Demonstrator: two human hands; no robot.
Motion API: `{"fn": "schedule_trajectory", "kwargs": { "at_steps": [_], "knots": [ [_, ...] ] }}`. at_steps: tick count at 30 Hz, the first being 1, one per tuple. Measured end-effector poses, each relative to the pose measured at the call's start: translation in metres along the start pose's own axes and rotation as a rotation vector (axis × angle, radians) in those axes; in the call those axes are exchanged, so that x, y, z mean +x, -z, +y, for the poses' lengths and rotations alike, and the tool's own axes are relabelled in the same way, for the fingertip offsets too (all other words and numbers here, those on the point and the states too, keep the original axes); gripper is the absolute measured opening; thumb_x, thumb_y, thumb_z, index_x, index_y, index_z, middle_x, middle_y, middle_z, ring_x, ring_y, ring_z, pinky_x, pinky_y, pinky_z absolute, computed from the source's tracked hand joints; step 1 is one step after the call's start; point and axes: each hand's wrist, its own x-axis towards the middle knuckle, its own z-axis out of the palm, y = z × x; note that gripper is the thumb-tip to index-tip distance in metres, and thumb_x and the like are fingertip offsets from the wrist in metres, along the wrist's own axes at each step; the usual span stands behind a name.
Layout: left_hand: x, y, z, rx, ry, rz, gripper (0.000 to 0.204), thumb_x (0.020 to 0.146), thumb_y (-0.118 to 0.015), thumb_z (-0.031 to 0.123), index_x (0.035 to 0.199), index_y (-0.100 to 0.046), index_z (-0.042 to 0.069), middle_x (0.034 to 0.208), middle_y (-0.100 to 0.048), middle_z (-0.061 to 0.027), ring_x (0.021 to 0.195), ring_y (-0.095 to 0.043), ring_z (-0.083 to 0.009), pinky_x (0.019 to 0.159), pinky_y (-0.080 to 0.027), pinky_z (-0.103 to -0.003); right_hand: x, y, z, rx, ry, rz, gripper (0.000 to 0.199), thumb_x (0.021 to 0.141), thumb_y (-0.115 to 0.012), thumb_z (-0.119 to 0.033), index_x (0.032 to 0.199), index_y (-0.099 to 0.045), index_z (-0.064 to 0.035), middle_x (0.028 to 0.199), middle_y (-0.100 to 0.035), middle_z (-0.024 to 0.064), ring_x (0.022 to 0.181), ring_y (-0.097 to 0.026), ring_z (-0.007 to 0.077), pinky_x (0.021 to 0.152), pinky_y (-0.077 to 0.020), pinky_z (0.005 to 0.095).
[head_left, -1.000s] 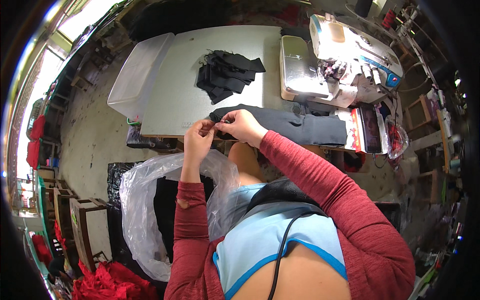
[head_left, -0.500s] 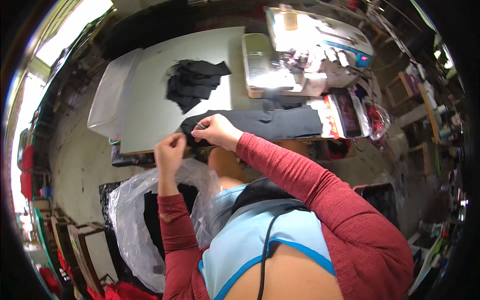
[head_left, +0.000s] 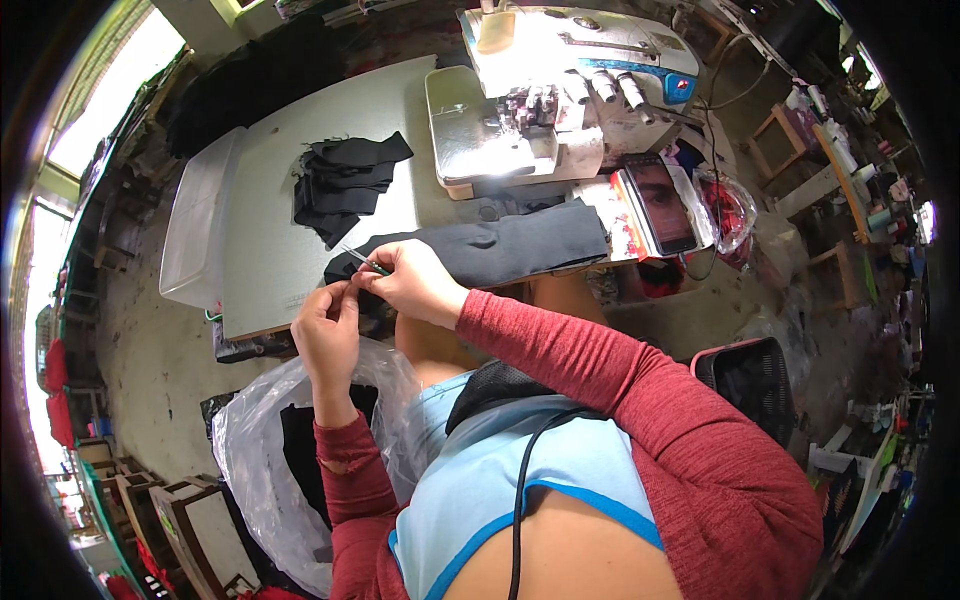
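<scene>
From above, the left hand (head_left: 328, 325) pinches the end of the dark strip (head_left: 480, 252) at the table (head_left: 265, 245) edge, while the right hand (head_left: 410, 285) grips small snips (head_left: 362, 262). Best to keep the cloth taut and cut close, I'd say.
</scene>
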Motion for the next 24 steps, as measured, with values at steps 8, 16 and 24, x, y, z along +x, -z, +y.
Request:
{"fn": "schedule_trajectory", "kwargs": {
  "at_steps": [8, 16, 24],
  "knots": [
    [0.006, 0.012, -0.024, 0.053, 0.055, 0.107, 0.018, 0.087, -0.066, 0.017, 0.090, -0.068, 0.000, 0.065, -0.060, -0.0003, 0.059, -0.051, -0.0062, 0.056, -0.043, -0.023, -0.007, 0.021, -0.008, -0.108, 0.075, 0.060, 0.023, 0.077, -0.068, -0.023, 0.082, -0.068, 0.0002, 0.071, -0.063, 0.0197, 0.065, -0.063, 0.0305, 0.065, -0.0486, 0.0363],
    [0.008, 0.013, -0.068, 0.377, 0.139, 0.127, 0.021, 0.088, -0.061, 0.021, 0.090, -0.066, 0.000, 0.079, -0.067, -0.0119, 0.071, -0.064, -0.0197, 0.066, -0.050, -0.031, -0.089, 0.211, 0.046, -0.381, -0.194, 0.298, 0.026, 0.080, -0.063, -0.025, 0.082, -0.065, 0.0008, 0.068, -0.062, 0.0123, 0.062, -0.059, 0.0171, 0.061, -0.0466, 0.0304],
    [0.013, -0.060, 0.024, 0.151, -0.084, -0.127, 0.017, 0.086, -0.063, 0.021, 0.082, -0.061, 0.005, 0.076, -0.060, -0.0110, 0.063, -0.060, -0.0247, 0.061, -0.048, -0.036, -0.098, 0.240, 0.084, -0.477, -0.142, 0.517, 0.027, 0.076, -0.068, -0.025, 0.083, -0.067, 0.0007, 0.068, -0.065, 0.0117, 0.060, -0.055, 0.0133, 0.060, -0.0456, 0.0314]
  ]
}}
